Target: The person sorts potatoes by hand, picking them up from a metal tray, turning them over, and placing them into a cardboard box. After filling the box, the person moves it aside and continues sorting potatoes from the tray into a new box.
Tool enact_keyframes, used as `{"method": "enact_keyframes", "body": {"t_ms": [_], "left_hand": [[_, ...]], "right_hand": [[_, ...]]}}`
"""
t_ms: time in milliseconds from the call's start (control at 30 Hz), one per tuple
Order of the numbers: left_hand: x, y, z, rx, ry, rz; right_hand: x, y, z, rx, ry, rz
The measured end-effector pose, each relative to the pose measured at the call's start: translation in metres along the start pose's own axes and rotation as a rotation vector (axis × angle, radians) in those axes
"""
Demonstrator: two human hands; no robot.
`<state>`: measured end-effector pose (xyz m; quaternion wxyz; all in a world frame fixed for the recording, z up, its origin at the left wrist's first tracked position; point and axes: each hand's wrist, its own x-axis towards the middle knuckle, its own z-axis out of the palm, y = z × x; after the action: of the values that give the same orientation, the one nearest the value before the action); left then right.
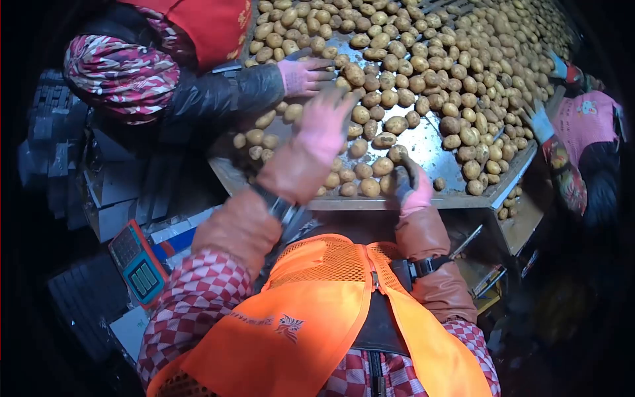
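Potatoes (397, 125) cover a metal sorting table (436, 155) in front of me, lying loose around both hands. My left hand (325, 122), in a pink glove, is blurred by motion above the left part of the table, its fingers stretched out over the potatoes. At the front edge is my right hand (417, 188), in a pink glove with dark, dirty fingers. Those fingers are apart and point up the table, right beside a few potatoes (383, 167).
On the left a person's pink-gloved hand (305, 75) reaches onto the potatoes. Another person's pale blue gloved hand (541, 124) is at the right edge. A scale display (140, 268) stands at lower left, near stacked dark crates (49, 142). Several potatoes lie on a lower ledge (522, 225).
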<state>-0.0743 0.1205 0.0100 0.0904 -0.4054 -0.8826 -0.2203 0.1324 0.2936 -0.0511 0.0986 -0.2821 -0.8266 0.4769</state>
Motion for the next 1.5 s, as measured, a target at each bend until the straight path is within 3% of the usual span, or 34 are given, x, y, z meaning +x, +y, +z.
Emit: {"method": "enact_keyframes", "body": {"t_ms": [33,100,133,200,267,333,367,400,433,467,500,533,600,633,667,700,767,867,933,1000,1033,1100,1133,1200,1233,1267,1333,1400,1433,1467,1500], "left_hand": [[0.032,0.007,0.009,0.040,-0.157,-0.140],[0.087,0.011,0.017,0.121,-0.544,-0.434],[0.097,-0.014,0.059,0.159,-0.601,-0.439],[0.108,-0.024,0.075,0.175,-0.667,-0.443],[0.098,-0.023,0.050,0.012,-0.615,-0.532],[0.080,0.017,0.009,-0.114,-0.398,-0.620],[0.059,0.025,0.013,-0.206,-0.393,-0.416],[0.038,0.033,0.018,-0.304,-0.394,-0.213],[0.032,0.043,0.020,-0.391,-0.380,-0.109],[0.032,0.051,0.021,-0.476,-0.362,-0.002],[0.037,0.047,0.028,-0.399,-0.296,-0.030],[0.043,0.035,0.034,-0.316,-0.223,-0.061],[0.028,0.001,0.038,0.150,-0.245,0.005],[0.010,-0.020,0.031,0.153,-0.263,0.053],[-0.007,-0.033,0.024,0.158,-0.283,0.101],[-0.024,-0.033,0.020,0.121,-0.261,0.035],[-0.062,-0.038,0.003,0.072,-0.205,-0.107],[-0.111,-0.033,-0.007,0.247,-0.269,-0.308],[-0.112,-0.009,-0.002,0.217,-0.126,-0.507],[-0.084,0.025,-0.002,0.099,0.033,-0.301],[-0.061,0.043,-0.010,0.074,-0.291,-0.296],[-0.057,0.039,0.013,0.039,-0.168,0.010],[-0.061,0.034,0.020,0.023,-0.107,0.161],[-0.075,0.011,0.010,0.041,-0.119,-0.001],[-0.083,-0.002,0.003,0.047,-0.128,-0.077],[-0.098,-0.012,-0.005,0.054,-0.103,-0.095],[-0.121,-0.039,-0.016,0.111,-0.120,-0.190],[-0.138,-0.060,-0.023,0.209,-0.208,-0.353],[-0.128,-0.063,-0.026,0.169,-0.137,-0.354],[-0.112,-0.067,-0.026,0.126,-0.065,-0.355],[-0.094,-0.069,-0.026,0.081,0.009,-0.356]], "right_hand": [[-0.001,-0.001,0.000,-0.093,0.015,-0.167],[-0.005,-0.006,-0.004,-0.086,-0.033,-0.123],[-0.006,-0.008,-0.006,-0.059,-0.047,-0.078],[-0.007,-0.013,-0.009,0.219,-0.083,0.104],[-0.005,-0.013,-0.018,0.537,-0.160,0.304],[0.006,-0.012,-0.033,0.892,-0.291,0.512],[0.003,-0.044,-0.036,1.116,-0.247,0.502],[0.000,-0.060,-0.028,1.251,-0.060,0.546],[0.005,-0.042,-0.021,1.312,-0.187,0.359],[0.008,-0.029,-0.014,0.997,-0.215,0.133],[0.012,-0.017,-0.007,0.684,-0.176,-0.074],[0.011,-0.025,-0.024,0.515,-0.145,0.011],[0.012,0.001,-0.071,0.957,-0.310,0.087],[0.013,0.004,-0.101,1.238,-0.420,0.092],[0.013,0.024,-0.132,1.359,-0.204,0.208],[0.015,0.047,-0.171,1.341,0.174,0.348],[0.011,0.090,-0.234,1.091,0.636,0.460],[-0.011,0.175,-0.275,0.498,0.469,0.257],[-0.011,0.079,-0.222,1.414,0.828,0.456],[-0.003,0.145,-0.177,1.543,0.516,0.416],[0.001,0.114,-0.136,0.937,0.413,0.221],[0.014,-0.006,-0.060,0.672,0.249,0.276],[0.025,-0.045,-0.051,1.000,0.193,0.541],[0.053,-0.048,-0.041,0.726,-0.126,0.445],[0.060,-0.049,-0.041,0.643,-0.191,0.220],[0.073,-0.043,-0.042,0.373,-0.160,0.048],[0.098,-0.049,-0.046,0.258,-0.052,0.033],[0.137,-0.003,-0.038,-0.256,0.159,-0.172],[0.137,-0.026,-0.022,-0.382,0.262,-0.204],[0.125,-0.047,-0.015,-0.539,0.068,0.014],[0.114,-0.057,0.010,-0.777,0.063,-0.050]]}}
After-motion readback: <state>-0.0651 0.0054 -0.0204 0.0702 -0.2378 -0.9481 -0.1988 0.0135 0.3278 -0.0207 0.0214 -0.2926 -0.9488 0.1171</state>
